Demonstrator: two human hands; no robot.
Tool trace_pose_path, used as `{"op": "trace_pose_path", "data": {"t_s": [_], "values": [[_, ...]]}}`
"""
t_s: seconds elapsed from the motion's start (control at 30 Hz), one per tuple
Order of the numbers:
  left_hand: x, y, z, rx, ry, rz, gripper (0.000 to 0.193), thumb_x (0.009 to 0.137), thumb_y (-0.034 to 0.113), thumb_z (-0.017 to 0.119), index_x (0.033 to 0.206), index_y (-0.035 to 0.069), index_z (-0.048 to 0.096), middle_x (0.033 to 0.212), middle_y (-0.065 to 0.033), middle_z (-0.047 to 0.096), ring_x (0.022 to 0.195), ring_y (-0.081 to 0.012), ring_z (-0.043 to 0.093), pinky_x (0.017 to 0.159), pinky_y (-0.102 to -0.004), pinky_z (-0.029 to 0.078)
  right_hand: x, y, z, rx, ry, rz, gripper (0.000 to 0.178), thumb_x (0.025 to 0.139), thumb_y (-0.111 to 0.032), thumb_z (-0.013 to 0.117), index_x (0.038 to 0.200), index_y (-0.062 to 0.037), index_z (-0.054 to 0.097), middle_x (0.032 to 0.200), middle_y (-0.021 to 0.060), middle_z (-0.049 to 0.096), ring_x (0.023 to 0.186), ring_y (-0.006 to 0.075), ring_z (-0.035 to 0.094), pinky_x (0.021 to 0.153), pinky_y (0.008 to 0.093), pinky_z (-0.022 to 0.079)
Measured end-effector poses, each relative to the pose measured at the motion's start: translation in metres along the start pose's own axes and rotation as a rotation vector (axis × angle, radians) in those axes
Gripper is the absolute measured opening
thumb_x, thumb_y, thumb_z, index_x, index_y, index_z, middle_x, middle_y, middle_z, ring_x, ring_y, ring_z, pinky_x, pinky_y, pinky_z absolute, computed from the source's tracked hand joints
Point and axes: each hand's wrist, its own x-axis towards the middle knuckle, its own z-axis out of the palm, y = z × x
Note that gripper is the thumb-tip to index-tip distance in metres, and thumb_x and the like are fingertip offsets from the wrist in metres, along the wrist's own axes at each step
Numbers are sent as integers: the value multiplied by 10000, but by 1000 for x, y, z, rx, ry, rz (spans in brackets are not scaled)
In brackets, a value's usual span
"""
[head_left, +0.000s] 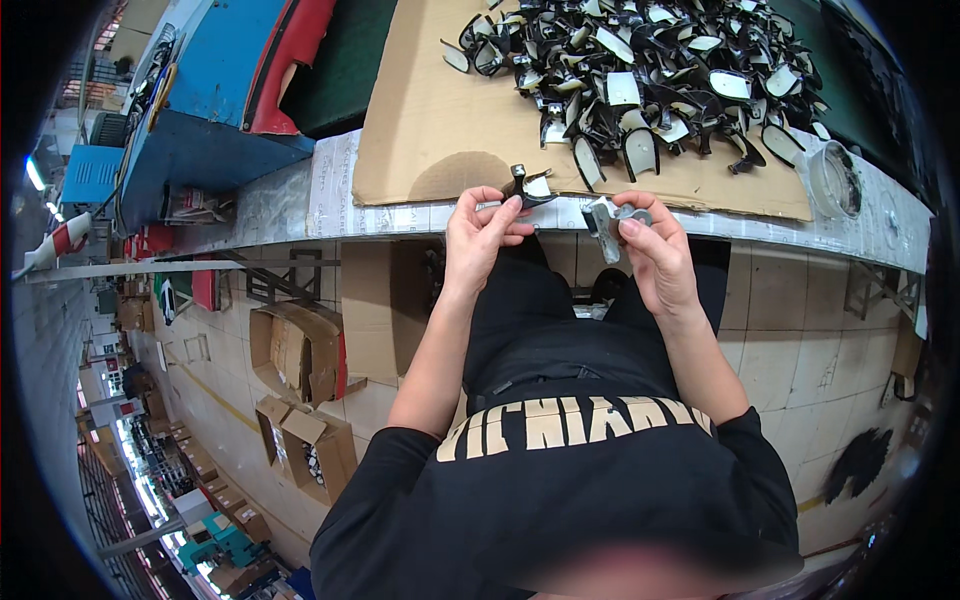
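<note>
My left hand (482,232) pinches a small black curved piece with a pale face (532,189), which looks like a shoe heel, just over the table's near edge. To its right, my right hand (657,250) is closed around a silvery metal tool (604,230) with a rounded part by the thumb; its exact kind I cannot make out. A gap separates the tool from the black piece. Beyond both hands, a large heap of similar black pieces (622,89) with cream-white faces lies on a cardboard sheet (400,150).
A clear round tub or tape roll (835,180) stands at the table's right end. Blue machinery (215,70) with a red panel (285,75) rises at the left. Open cardboard boxes (295,350) sit on the tiled floor, left of my legs.
</note>
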Motion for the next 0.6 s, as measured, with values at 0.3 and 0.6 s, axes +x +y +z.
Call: {"op": "trace_pose_path", "data": {"t_s": [0.3,0.6], "values": [[14,1,14,-49,-126,-98,387,906,100,729,1247,-8,582,928,-77,714,734,-120,686,628,-210,540,-2,1,-10,-30,4,19,315,905,-100,687,1199,-26,601,982,32,682,878,83,605,827,236,454],[-2,-17,23,-147,-187,115,459,789,-97,748,1226,-25,627,1060,-72,693,906,-103,663,815,-245,557,-6,-2,5,-172,100,-101,328,898,-66,702,1201,-8,589,994,40,676,870,83,610,809,263,495]]}}
